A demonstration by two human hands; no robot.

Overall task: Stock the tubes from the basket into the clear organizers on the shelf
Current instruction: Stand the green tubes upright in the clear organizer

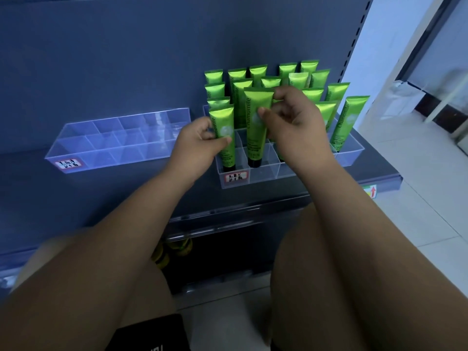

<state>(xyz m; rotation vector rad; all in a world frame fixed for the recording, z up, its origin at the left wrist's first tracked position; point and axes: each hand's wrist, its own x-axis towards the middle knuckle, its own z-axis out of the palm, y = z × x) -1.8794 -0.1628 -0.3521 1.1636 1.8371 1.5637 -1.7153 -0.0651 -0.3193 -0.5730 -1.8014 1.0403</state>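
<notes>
Pinching an upright tube (255, 127), cap down, the right hand (296, 117) held its grip; the organizer (266, 177) cell lay at 6 o'clock. The left hand (200, 143) pinched the neighbour tube (224, 133) at 9 o'clock.

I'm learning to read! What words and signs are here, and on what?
"Chamomile": down the green plastic tube pinched by the right hand, and the neighbouring green tube held by the left hand.
Small print on the tubes: too small to read.
Handwriting on the red-bordered white label of the stocked clear plastic organizer: blurred, unreadable.
Same on the label of the empty clear organizer.
Red arrow, no words: shelf-edge tag.
</notes>
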